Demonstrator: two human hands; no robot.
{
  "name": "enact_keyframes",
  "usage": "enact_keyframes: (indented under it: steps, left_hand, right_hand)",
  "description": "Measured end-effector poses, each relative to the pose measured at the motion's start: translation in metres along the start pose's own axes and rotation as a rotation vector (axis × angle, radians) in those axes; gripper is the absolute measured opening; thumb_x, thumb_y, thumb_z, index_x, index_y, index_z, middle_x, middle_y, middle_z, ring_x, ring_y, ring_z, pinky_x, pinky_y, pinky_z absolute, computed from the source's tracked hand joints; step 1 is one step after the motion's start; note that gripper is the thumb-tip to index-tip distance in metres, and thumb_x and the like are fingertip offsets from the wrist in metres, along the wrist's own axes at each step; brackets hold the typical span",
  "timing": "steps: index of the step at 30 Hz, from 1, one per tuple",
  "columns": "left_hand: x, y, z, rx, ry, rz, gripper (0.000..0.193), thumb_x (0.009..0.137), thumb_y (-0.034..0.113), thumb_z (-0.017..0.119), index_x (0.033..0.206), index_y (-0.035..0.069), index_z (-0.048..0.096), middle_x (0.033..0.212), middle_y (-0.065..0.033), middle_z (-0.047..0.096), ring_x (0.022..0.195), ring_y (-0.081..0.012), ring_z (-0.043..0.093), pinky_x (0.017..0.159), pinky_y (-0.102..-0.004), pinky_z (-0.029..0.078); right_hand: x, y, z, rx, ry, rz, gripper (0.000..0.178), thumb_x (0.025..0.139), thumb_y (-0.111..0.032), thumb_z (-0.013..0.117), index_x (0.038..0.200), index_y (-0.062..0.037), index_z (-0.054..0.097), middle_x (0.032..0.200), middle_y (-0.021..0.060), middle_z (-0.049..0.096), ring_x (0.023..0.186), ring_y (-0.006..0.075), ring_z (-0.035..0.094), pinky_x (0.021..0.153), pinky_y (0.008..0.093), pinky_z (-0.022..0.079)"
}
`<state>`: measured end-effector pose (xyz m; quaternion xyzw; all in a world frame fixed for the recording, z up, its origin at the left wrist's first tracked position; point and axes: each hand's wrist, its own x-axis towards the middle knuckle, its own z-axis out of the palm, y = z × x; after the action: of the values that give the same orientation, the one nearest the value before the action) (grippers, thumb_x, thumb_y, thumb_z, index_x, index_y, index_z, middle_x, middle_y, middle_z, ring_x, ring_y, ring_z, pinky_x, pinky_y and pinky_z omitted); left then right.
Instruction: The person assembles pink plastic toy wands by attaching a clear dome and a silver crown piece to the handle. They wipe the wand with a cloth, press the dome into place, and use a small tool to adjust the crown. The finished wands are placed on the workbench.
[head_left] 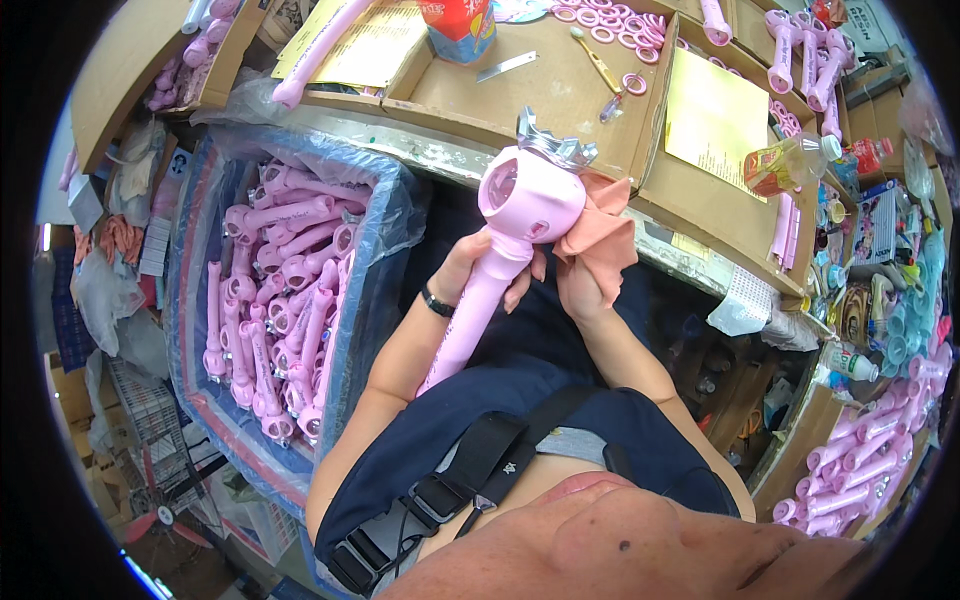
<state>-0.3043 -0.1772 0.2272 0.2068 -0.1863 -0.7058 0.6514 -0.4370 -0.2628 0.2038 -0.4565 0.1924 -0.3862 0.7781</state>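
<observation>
A pink plastic wand [490, 285], with a hollow round head and a silver crown [560, 145] on top, is tilted across my lap. My left hand [462, 265] is closed round its neck, just below the head. In my right hand [583, 288] is a bunched orange cloth [600, 235], pressed to the right side of the head. The cloth hides part of that side and some of my right fingers.
At left stands a plastic-lined blue bin [385, 215] full of pink wands. Ahead, a cardboard tray [540, 100] holds pink rings, a toothbrush [595, 60] and a metal strip [507, 67]. A bottle [790, 165] stands at right, above a box of pink handles [850, 465].
</observation>
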Motion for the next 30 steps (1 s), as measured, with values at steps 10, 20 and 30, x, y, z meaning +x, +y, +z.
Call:
enact_keyframes:
  steps: [10, 20, 30]
  left_hand:
    - [0.009, 0.058, 0.008, 0.409, 0.411, 0.5, 0.071, 0.086, 0.068, 0.038, 0.114, 0.003, 0.046, 0.077, -0.0128, 0.058, 0.046, -0.0154, 0.054, 0.037, -0.0243, 0.043]
    - [-0.024, 0.111, -0.016, 0.043, 0.755, 1.064, 0.068, 0.086, 0.068, 0.041, 0.103, 0.002, 0.047, 0.082, -0.0115, 0.054, 0.064, -0.0183, 0.052, 0.055, -0.0282, 0.047]
    - [-0.012, 0.076, -0.002, 0.011, 0.742, 1.121, 0.064, 0.084, 0.068, 0.045, 0.108, 0.009, 0.047, 0.083, -0.007, 0.055, 0.061, -0.0171, 0.052, 0.056, -0.0302, 0.046]
  right_hand:
    - [0.003, -0.009, -0.005, 0.772, -0.029, 0.629, 0.022, 0.095, -0.007, 0.046, 0.116, 0.0005, 0.047, 0.098, 0.0115, 0.058, 0.087, 0.023, 0.06, 0.077, 0.0375, 0.052]
    - [-0.034, -0.007, -0.046, 0.531, 0.023, 0.451, 0.063, 0.086, -0.038, 0.055, 0.135, -0.0045, 0.035, 0.131, 0.0156, 0.047, 0.121, 0.0301, 0.047, 0.104, 0.0428, 0.036]
    - [-0.001, 0.013, -0.004, -0.31, -0.304, -0.421, 0.03, 0.088, -0.019, 0.056, 0.11, 0.0012, 0.057, 0.115, 0.0247, 0.057, 0.104, 0.0333, 0.057, 0.091, 0.0399, 0.044]
